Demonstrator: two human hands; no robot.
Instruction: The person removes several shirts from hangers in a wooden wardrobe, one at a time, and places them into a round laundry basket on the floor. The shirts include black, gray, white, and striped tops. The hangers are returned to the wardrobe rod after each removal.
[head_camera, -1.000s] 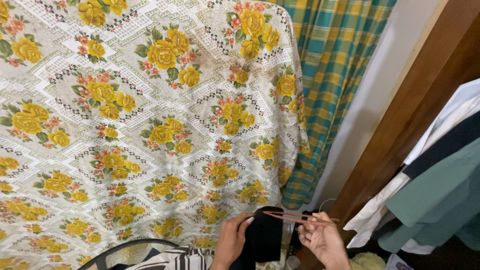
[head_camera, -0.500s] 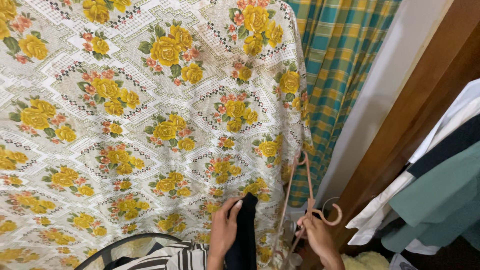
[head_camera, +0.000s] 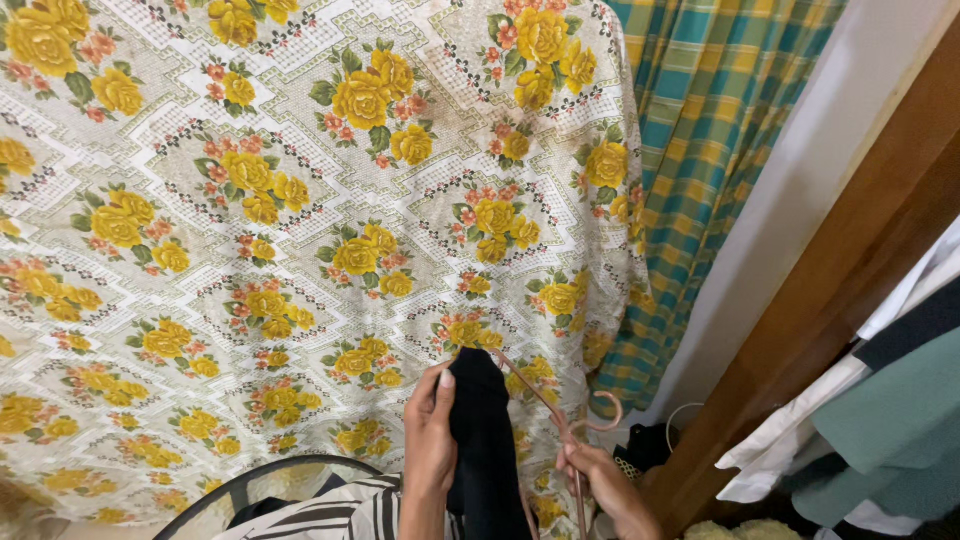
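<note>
My left hand (head_camera: 430, 440) clasps a black garment (head_camera: 483, 440) before the floral bedspread (head_camera: 300, 250); my right hand (head_camera: 610, 490) grips a pink hanger (head_camera: 560, 420) beside it.

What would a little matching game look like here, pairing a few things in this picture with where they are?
Things:
1. black garment
2. pink hanger
3. checked curtain
4. green clothing

Places:
A. hanging at the far right edge
B. upper right, beside the flowered sheet
C. in the right hand
D. against the left hand

Pairs: 1-D, 2-C, 3-B, 4-A
</note>
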